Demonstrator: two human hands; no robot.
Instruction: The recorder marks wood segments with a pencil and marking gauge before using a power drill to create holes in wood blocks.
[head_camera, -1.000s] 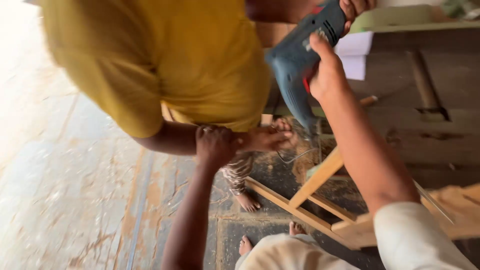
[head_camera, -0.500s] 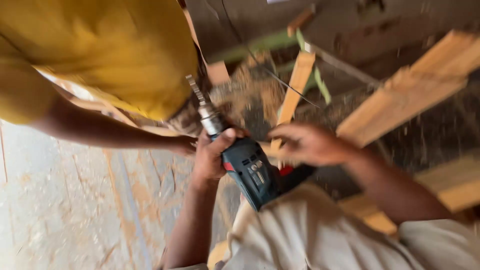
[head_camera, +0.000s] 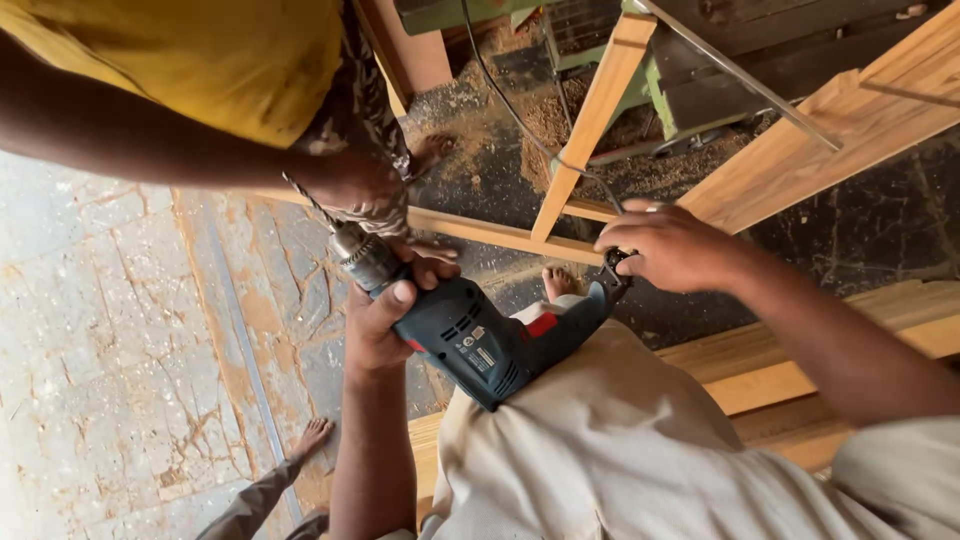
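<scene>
One blue power drill (head_camera: 480, 340) lay across the centre of the frame, its metal chuck (head_camera: 365, 258) and one twisted bit (head_camera: 305, 200) pointing toward the upper left. A small pale label sat on the drill's blue body, with a red patch nearer the handle. The left hand (head_camera: 385, 320) was closed around the front of the drill just behind the chuck, thumb on top. The right hand (head_camera: 670, 245) was curled shut at the drill's rear end, where the black cord (head_camera: 520, 120) left it. A second person in a yellow shirt (head_camera: 200, 55) stood at upper left, one hand (head_camera: 360, 185) beside the bit. Several light wooden slats (head_camera: 590, 120) crossed the upper right over a sawdust-strewn floor (head_camera: 110, 330). Three bare feet showed.
</scene>
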